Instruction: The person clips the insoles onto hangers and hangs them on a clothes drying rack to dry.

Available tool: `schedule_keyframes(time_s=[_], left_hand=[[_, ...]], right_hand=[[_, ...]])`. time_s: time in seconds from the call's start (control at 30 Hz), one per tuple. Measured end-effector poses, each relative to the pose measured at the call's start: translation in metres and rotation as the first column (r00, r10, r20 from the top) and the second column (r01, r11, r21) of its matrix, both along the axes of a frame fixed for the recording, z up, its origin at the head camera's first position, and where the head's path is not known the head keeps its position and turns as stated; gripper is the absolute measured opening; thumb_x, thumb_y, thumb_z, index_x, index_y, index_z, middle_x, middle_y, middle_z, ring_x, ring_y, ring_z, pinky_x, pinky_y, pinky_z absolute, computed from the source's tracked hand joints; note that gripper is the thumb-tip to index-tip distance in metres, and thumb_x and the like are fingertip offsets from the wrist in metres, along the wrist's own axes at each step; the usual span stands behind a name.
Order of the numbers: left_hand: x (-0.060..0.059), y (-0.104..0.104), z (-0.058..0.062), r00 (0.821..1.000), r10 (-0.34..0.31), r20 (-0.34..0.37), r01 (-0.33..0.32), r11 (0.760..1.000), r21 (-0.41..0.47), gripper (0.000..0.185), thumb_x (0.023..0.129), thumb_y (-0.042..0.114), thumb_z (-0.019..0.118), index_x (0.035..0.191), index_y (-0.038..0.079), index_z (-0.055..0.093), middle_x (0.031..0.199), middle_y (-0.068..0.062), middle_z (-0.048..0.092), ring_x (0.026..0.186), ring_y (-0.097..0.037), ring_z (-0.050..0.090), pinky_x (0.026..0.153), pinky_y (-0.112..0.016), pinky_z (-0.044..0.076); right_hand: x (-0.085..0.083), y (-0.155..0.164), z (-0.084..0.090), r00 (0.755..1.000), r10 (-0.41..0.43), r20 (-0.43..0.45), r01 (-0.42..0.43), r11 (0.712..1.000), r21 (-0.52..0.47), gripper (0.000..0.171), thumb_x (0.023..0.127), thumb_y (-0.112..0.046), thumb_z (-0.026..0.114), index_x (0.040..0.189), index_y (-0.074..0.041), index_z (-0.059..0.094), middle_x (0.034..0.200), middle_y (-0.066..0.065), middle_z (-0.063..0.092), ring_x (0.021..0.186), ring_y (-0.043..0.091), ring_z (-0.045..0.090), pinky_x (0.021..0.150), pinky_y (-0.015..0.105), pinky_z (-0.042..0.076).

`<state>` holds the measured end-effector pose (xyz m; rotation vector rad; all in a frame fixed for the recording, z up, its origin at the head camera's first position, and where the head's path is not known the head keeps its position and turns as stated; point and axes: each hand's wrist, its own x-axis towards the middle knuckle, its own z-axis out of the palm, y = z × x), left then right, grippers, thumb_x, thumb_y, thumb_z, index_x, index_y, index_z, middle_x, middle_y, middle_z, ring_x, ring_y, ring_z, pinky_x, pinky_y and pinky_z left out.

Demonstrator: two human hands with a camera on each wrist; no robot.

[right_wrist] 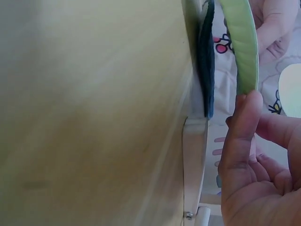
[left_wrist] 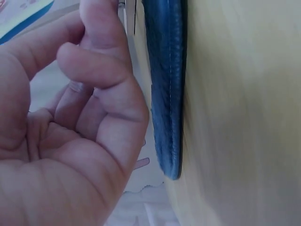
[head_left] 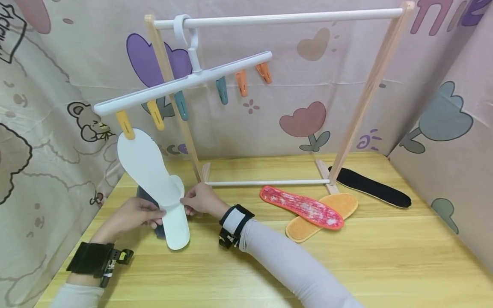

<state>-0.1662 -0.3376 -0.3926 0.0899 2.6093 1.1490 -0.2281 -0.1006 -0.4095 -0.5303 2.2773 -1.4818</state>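
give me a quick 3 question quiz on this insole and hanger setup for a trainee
1. True or false: the white insole hangs from a yellow clip on the white hanger.
2. Which insole lies on top of the orange insole on the table? A) black B) red C) blue
3. Fill in: the left hand and right hand both hold the lower part of the ____ insole.

Key:
1. True.
2. B, the red insole; the black insole lies apart by the wooden rack, and the blue insole lies under the white one.
3. white
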Motion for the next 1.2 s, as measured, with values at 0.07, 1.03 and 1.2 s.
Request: schedule_keyframes(time_s=[0.07,1.03,1.2], left_hand=[[0.001,0.002,0.0,1.0,-0.009,0.001,0.009,1.0,0.005,0.033,0.102,0.026,0.074,0.105,-0.006,0.077,0.085,-0.004,0.08,0.075,-0.013,0.074,0.066,-0.026,0.059],[0.007,0.029,-0.006,0.989,-0.138,0.045,0.137,0.99,0.042,0.026,0.1,0.026,0.077,0.091,0.002,0.078,0.084,-0.006,0.08,0.074,-0.016,0.076,0.061,-0.027,0.059],[0.008,0.035,-0.005,0.988,-0.144,0.064,0.14,0.988,0.063,0.027,0.1,0.028,0.077,0.092,0.002,0.078,0.085,-0.006,0.08,0.074,-0.018,0.076,0.061,-0.026,0.058]], right_hand=[[0.0,0.002,-0.001,1.0,0.001,0.007,-0.001,1.0,0.006,0.026,0.104,-0.016,0.072,0.085,0.0,0.079,0.064,0.005,0.072,0.053,0.009,0.064,0.053,0.021,0.057],[0.006,0.037,-0.006,0.987,0.127,0.098,-0.132,0.99,0.043,0.028,0.103,-0.013,0.073,0.078,0.0,0.077,0.067,0.009,0.074,0.055,0.009,0.067,0.059,0.022,0.061],[0.007,0.045,-0.004,0.984,0.152,0.09,-0.156,0.987,0.04,0.028,0.103,-0.011,0.073,0.078,0.0,0.076,0.066,0.008,0.074,0.055,0.01,0.067,0.059,0.023,0.062]])
